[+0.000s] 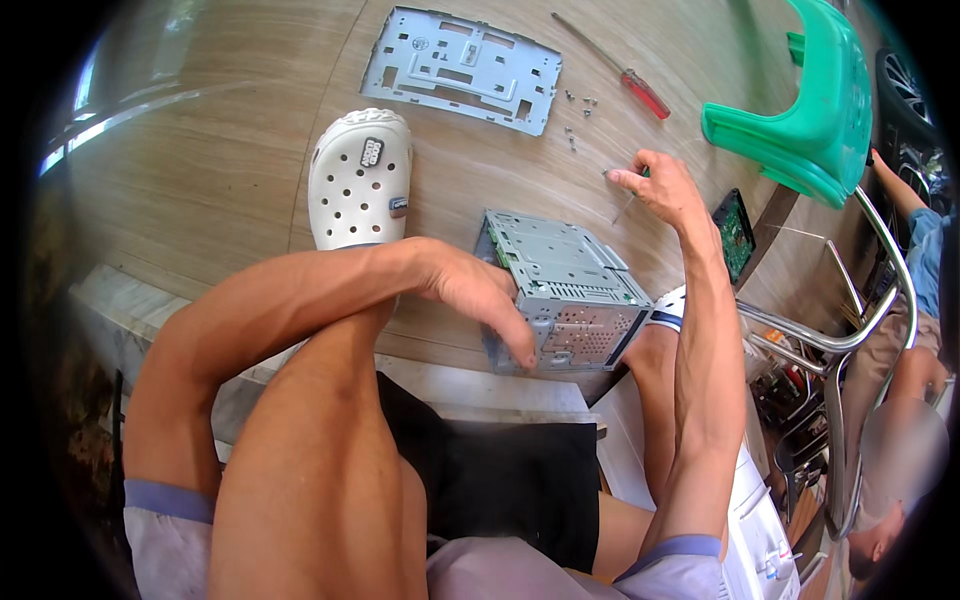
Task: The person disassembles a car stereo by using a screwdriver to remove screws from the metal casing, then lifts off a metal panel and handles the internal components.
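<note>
Case (pixel 565 255) sits on the floor (pixel 230 200) between the feet (pixel 345 205); left hand (pixel 485 295) half curled at its side, grip unclear, right hand (pixel 655 185) pinching a thin tool (pixel 624 209). Probably stiff, fairly heavy, sharp-edged: best held by flat sides

grey case (pixel 565 285), green stool (pixel 843 105), white clog (pixel 362 198)

Dark rectangular charm (pixel 369 152) with 2 lines of pale lettering, white clog (pixel 335 190), smaller lettered badge (pixel 398 204) beside
</note>
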`<action>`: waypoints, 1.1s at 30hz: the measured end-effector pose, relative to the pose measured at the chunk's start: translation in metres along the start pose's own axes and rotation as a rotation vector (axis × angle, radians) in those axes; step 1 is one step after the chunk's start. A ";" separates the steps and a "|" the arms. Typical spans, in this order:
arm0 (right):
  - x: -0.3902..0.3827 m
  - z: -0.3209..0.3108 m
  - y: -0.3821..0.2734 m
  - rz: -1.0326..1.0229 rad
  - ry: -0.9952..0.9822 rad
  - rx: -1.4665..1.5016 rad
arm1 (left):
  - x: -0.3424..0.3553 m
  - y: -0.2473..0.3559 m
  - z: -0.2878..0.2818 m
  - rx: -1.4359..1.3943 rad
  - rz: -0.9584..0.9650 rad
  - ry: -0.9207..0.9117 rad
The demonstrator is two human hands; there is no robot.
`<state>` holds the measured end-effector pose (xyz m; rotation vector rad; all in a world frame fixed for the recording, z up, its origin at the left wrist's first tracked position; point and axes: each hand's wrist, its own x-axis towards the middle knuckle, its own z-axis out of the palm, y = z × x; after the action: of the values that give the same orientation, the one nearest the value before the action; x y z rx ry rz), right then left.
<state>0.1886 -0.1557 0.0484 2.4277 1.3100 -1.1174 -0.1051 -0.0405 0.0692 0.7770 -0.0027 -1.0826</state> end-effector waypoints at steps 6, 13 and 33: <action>0.008 -0.005 -0.006 0.030 0.032 -0.042 | 0.007 -0.005 -0.002 -0.004 0.012 -0.027; 0.009 -0.007 -0.012 -0.099 0.069 -0.020 | -0.001 0.004 0.001 -0.018 0.003 0.010; 0.009 -0.017 -0.042 -0.182 0.048 -0.270 | -0.003 0.011 -0.001 0.008 -0.006 -0.059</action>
<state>0.1686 -0.1168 0.0624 2.1885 1.6077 -0.8581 -0.0975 -0.0350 0.0752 0.7525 -0.0552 -1.1120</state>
